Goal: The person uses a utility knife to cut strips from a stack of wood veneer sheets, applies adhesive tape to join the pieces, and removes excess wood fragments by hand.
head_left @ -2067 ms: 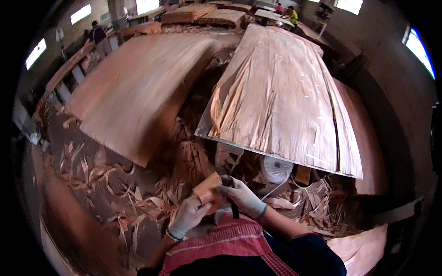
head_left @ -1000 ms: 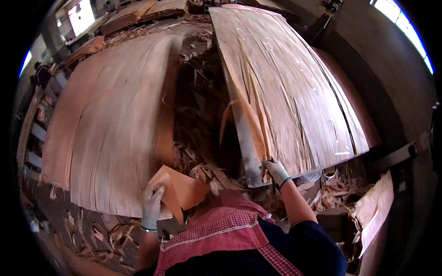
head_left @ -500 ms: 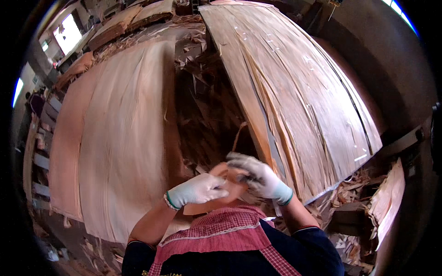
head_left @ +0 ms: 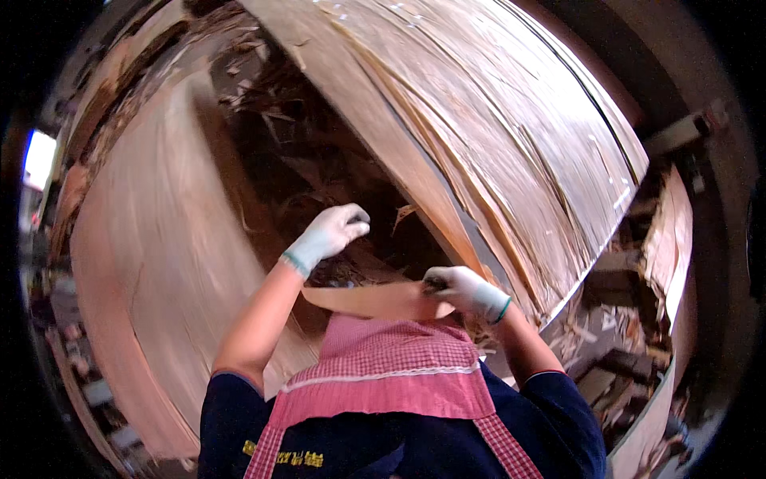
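Note:
Both my hands wear white knit gloves with green cuffs and dark-stained fingertips. My right hand [head_left: 469,292] grips the right end of a curved, pale tan piece of wood veneer [head_left: 367,300], which lies across in front of my apron [head_left: 399,359]. Its edges are a little blurred. My left hand [head_left: 329,233] is raised off the veneer piece, above the dark gap between two stacks. Its fingers are half curled with the thumb apart, and no object shows in it.
To the right slopes a large stack of veneer sheets [head_left: 495,136] with ragged, split strips along its near-left edge. A lower veneer stack [head_left: 152,239] stands at left. Scraps litter the dark gap [head_left: 319,152] between them. More broken veneer [head_left: 594,323] lies at lower right.
My hands have moved apart: the left has let go of the veneer piece and gone up and forward, while the right keeps hold of it. The whole view has turned, tilting the stacks.

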Available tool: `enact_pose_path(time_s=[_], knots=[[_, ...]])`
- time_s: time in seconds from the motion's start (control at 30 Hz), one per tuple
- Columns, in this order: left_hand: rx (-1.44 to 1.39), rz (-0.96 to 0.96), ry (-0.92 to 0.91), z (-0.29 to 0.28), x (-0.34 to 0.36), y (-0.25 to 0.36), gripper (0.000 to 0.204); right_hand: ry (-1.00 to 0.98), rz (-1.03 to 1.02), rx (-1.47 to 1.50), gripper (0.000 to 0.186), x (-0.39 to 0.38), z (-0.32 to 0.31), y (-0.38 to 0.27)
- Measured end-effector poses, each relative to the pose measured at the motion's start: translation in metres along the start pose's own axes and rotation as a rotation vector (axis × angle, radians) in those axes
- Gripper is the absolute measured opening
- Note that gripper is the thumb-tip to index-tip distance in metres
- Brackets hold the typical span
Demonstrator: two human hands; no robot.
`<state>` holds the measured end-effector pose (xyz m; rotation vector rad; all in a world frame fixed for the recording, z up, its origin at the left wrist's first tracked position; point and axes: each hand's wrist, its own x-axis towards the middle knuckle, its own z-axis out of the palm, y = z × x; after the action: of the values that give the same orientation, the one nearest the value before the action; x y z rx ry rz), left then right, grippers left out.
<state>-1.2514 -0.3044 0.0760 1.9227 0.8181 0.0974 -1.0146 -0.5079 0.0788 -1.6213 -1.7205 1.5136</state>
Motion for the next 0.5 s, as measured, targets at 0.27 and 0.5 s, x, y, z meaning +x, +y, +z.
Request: enact_pose_path(time_s=[0.27,0.5], knots=[[-0.177,-0.076,-0.288,0.116,0.142,-0.114,0.030,0.994,0.319,1.047,0.015,0.005,0.022,0.070],[0.422,-0.001,-0.558,0.083,0.077,-0.208,0.041,1.153,0.446,1.282,0.039,0.008,0.039,0.120]])
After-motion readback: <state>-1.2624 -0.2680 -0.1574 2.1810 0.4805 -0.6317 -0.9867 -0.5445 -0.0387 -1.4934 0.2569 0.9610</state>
